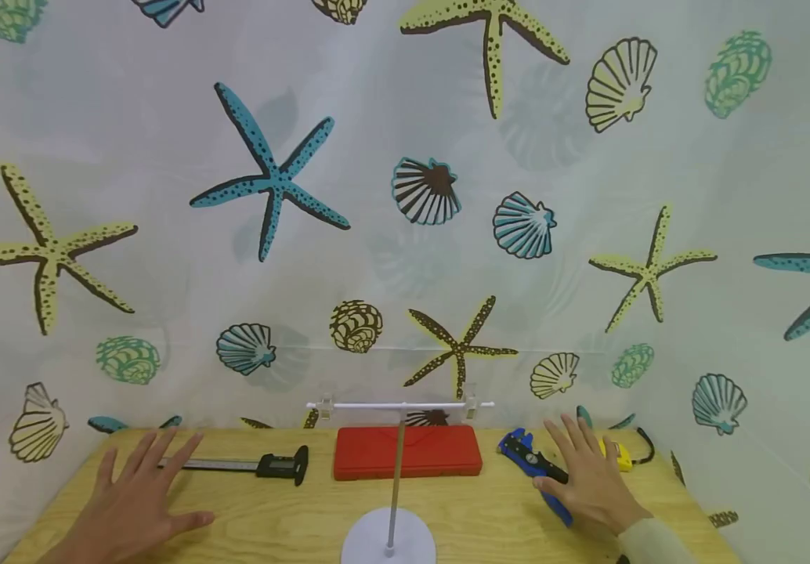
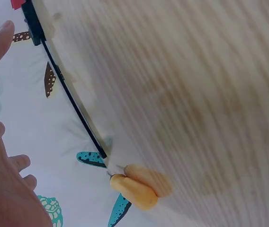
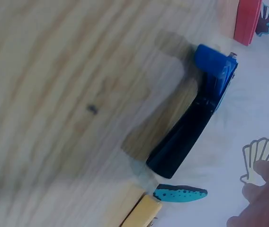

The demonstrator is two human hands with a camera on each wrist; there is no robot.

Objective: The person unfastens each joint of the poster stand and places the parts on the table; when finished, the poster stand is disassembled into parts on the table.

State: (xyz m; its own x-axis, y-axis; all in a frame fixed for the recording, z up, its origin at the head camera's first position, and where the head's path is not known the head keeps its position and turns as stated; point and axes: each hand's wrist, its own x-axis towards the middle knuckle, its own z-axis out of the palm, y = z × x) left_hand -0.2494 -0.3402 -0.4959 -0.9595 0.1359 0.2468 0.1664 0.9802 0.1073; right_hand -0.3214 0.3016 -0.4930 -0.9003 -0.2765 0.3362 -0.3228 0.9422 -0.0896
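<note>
My left hand [image 1: 130, 501], fingers spread, is above the left side of the wooden table. Past its fingertips lies a digital caliper [image 1: 280, 466], its beam partly behind the fingers. In the left wrist view, an orange-yellow pear-shaped object [image 2: 134, 191] sits near the far end of the caliper's beam [image 2: 75, 101]. My right hand [image 1: 591, 478], also spread, overlaps a blue and black wire stripper [image 1: 518, 448] in the head view. The right wrist view shows that tool [image 3: 184, 135] apart from the fingers [image 3: 267, 170]. Neither hand holds anything.
A flat red case [image 1: 447, 452] lies at the table's back middle. In front stands a thin rod [image 1: 396, 478] on a round white base [image 1: 363, 540], with a clipped crossbar [image 1: 370, 406] on top. A yellow tape measure [image 1: 623, 458] is behind the right hand. Patterned cloth [image 1: 377, 94] surrounds the table.
</note>
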